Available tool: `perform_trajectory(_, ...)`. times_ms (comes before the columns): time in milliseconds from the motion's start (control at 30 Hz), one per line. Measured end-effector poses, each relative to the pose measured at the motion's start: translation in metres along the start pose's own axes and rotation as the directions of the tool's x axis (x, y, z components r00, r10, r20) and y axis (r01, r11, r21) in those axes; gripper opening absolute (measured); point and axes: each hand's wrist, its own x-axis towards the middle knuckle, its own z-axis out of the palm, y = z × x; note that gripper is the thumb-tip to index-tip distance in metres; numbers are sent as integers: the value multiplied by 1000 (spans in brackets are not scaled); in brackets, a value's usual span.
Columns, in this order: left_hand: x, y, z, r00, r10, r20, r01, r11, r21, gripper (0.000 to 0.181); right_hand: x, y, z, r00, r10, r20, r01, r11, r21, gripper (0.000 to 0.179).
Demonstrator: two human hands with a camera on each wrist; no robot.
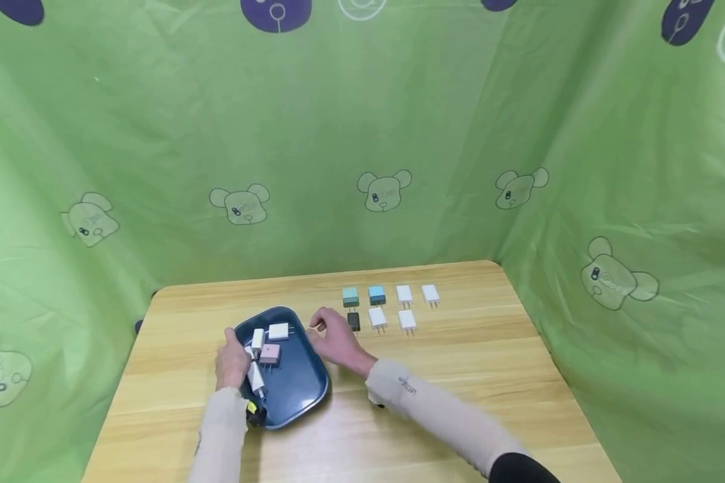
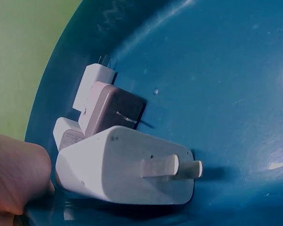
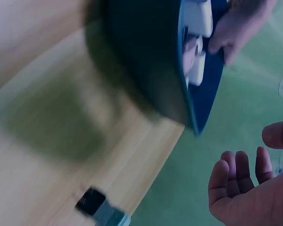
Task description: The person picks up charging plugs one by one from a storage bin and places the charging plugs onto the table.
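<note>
My left hand (image 1: 232,363) grips the left rim of a dark blue tray (image 1: 299,376). Inside, along its left side, lie several white chargers (image 1: 278,331) and a pink plug charger (image 1: 270,354). In the left wrist view, a large white charger (image 2: 146,165) with two flat prongs is closest to the camera, in front of the pink one (image 2: 113,106). Just past the tray's right rim is my right hand (image 1: 336,340), its fingers loosely bent with nothing between them. The right wrist view shows the tray's outer wall (image 3: 146,61) tilted above the wooden table.
Two rows of chargers lie on the table (image 1: 459,389) right of the tray: green (image 1: 350,296), blue (image 1: 377,295), black (image 1: 353,321) and several white ones (image 1: 404,294). A green patterned curtain (image 1: 314,228) surrounds the table at the back and sides.
</note>
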Motion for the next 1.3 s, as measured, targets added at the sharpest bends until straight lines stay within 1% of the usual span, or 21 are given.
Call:
perform_trajectory(133, 2, 0, 1, 1000, 18, -3, -18, 1000, 5, 47, -5, -11, 16, 997, -42, 70, 44, 999, -26, 10)
perform_trajectory(267, 2, 0, 2, 1000, 1, 8, -1, 1000, -2, 48, -7, -19, 29, 986, -96, 134, 103, 993, -51, 12)
perform_trajectory(400, 2, 0, 1, 1000, -4, 8, 4, 1000, -15, 47, -4, -25, 42, 976, -131, 174, 150, 984, -100, 15)
perform_trajectory(500, 3, 0, 0, 1000, -1, 11, 2, 1000, -11, 47, -5, -28, 52, 968, -134, 212, 168, 974, -153, 17)
perform_trajectory(700, 2, 0, -1, 1000, -4, 13, 4, 1000, 4, 47, -9, -28, 68, 953, -105, 284, 180, 951, -251, 25)
perform_trajectory(933, 2, -1, -2, 1000, -7, 13, 7, 1000, 6, 46, -8, -22, 80, 937, -88, 339, 216, 907, -362, 41)
perform_trajectory(1033, 2, -1, -2, 1000, -1, 9, 1, 1000, 10, 46, -6, -21, 84, 933, -67, 353, 216, 890, -402, 45)
perform_trajectory(1167, 3, -1, -1, 1000, 8, 0, -8, 1000, 21, 47, -6, -19, 90, 927, -45, 373, 227, 858, -461, 50)
perform_trajectory(1300, 2, -1, -1, 1000, 21, -12, -20, 999, 32, 47, -7, -17, 96, 922, -51, 384, 257, 824, -505, 54)
